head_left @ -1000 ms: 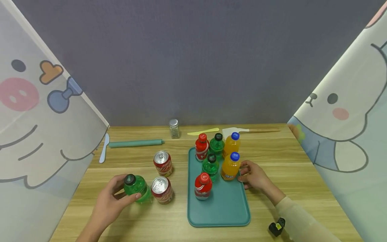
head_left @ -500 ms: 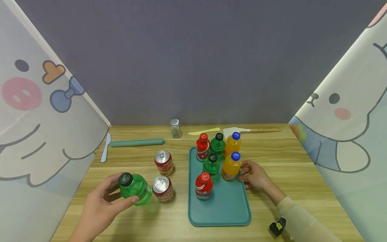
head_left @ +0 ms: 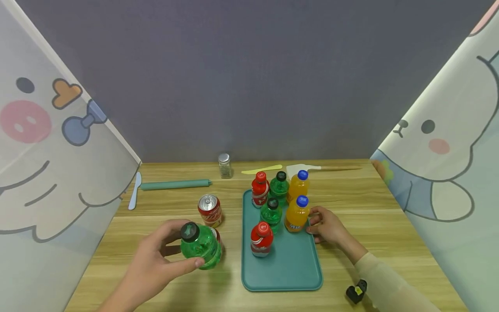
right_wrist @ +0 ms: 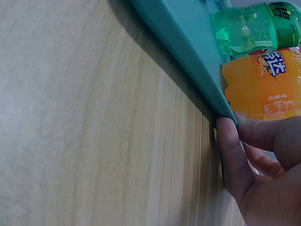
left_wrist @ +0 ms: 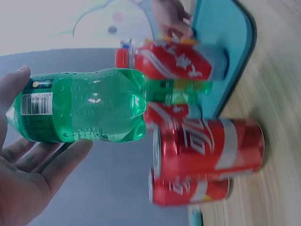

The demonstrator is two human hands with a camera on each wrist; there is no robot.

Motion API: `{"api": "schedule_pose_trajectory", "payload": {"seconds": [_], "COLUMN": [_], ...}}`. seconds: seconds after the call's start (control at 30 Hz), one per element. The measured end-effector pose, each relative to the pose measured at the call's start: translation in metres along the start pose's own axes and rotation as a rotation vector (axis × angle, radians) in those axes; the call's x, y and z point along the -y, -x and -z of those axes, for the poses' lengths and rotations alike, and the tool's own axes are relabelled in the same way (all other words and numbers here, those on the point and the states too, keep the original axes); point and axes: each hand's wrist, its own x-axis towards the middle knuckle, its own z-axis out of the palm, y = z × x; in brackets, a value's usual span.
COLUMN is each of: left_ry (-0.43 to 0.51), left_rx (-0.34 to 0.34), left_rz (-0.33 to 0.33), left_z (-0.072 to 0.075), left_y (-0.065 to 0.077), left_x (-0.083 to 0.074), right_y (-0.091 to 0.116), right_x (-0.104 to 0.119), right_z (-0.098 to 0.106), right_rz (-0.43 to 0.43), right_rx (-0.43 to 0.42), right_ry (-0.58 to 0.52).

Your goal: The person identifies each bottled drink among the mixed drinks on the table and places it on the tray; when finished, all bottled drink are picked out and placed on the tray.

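Observation:
My left hand (head_left: 156, 260) grips a green soda bottle (head_left: 203, 249) with a black cap, raised off the table and partly covering the nearer red soda can (left_wrist: 207, 148). Seen from the left wrist, the thumb and fingers (left_wrist: 66, 165) lie on opposite sides of the bottle. On the right, my right hand (head_left: 327, 226) pinches the side rim of a teal tray (head_left: 290, 271) between thumb and finger, close to an orange soda bottle (head_left: 297, 216). The tray also bears another orange bottle (head_left: 299, 186), two green bottles (head_left: 271, 214) and two red-capped cola bottles (head_left: 261, 242).
Another red can (head_left: 210, 211) stands left of the tray. Along the back lie a teal rod (head_left: 175, 185), a yellow knife (head_left: 262, 169) and a spatula (head_left: 304, 169), with a glass shaker (head_left: 225, 166). A pale blue knife (head_left: 134, 191) lies far left, a small black object (head_left: 356, 291) near right.
The left hand has carried the green bottle up and to the right, from beside the nearer can to in front of it. The right hand stays at the tray's rim.

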Motion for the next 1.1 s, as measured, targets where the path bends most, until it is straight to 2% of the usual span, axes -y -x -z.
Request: {"api": "schedule_pose_trajectory", "payload": {"seconds": [0.13,0.37,0.6,0.9,1.1], "left_ry": [0.042,0.181,0.264,0.281,0.302], "left_rx": [0.06,0.203,0.338,0.409,0.456], "left_rz": [-0.003,0.001,0.047,0.048,0.1], "left_z": [-0.014,-0.044,-0.079,-0.126,-0.156], "left_y": [-0.008,-0.02,-0.03,-0.04,-0.045], "left_x": [-0.007,-0.016,-0.025,-0.027,-0.023], "right_y": [-0.001,-0.002,-0.002,-0.002,-0.002], "right_x": [0.0,0.002,0.0,-0.001,-0.001], "right_z": [0.0,-0.001,-0.001,0.0,0.0], "right_rz": [0.0,0.007,0.001,0.003,0.009], "right_rx": [0.0,0.001,0.0,0.005,0.006], "right_ry": [0.0,-0.011,-0.018,-0.021,-0.018]}}
